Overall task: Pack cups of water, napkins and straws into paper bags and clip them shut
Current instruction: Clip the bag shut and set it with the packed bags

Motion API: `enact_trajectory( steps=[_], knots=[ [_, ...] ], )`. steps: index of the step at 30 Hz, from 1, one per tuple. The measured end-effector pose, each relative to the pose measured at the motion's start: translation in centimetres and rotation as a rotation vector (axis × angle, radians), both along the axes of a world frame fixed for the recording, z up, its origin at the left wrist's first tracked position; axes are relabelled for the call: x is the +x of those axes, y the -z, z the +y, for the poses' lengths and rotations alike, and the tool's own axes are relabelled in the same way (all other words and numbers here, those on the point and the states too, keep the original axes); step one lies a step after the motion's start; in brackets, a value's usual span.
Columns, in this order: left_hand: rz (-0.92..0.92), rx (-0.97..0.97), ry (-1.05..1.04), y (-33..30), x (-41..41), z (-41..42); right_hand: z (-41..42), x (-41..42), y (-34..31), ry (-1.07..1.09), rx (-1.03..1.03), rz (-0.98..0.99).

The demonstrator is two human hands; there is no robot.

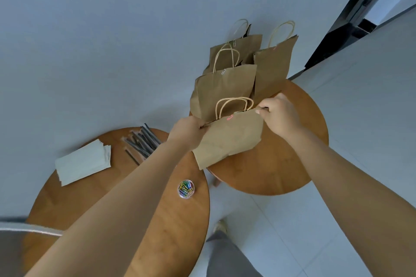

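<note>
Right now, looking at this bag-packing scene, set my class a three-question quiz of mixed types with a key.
1. True or false: both hands grip the top edge of the nearest paper bag.
2. What colour is the clip on that bag: A silver, B red, C green?
3. Fill in: the napkins and straws lie on the ____ table.

Key: 1 true: the left hand and right hand pinch its two ends. 2 B, the red clip. 3 left, the left table, which also holds the jar of paper clips.
</note>
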State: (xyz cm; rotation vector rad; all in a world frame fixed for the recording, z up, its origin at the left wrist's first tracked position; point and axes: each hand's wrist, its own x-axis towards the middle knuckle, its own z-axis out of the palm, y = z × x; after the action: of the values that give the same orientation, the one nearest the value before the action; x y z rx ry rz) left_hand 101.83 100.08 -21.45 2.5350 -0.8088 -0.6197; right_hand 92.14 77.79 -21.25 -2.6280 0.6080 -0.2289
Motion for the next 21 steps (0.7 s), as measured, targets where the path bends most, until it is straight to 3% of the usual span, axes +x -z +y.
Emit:
enact_trajectory(
  steps=[4, 10, 21],
  knots=[
    [0.045, 0.055, -0.053, 2.2, 2.0, -4.4, -3.8, 3.7, 2.2, 0.000, 0.003, 0.058],
    [0.075, -0.010, -0.210, 2.8, 4.9, -8.0, -7.0, 8.3, 3.5, 0.003, -0.018, 0.042],
    [0.045, -0.029, -0.198, 4.0, 4.2, -8.7, -7.8, 8.0, 5.0, 0.020, 0.034, 0.028]
  ],
)
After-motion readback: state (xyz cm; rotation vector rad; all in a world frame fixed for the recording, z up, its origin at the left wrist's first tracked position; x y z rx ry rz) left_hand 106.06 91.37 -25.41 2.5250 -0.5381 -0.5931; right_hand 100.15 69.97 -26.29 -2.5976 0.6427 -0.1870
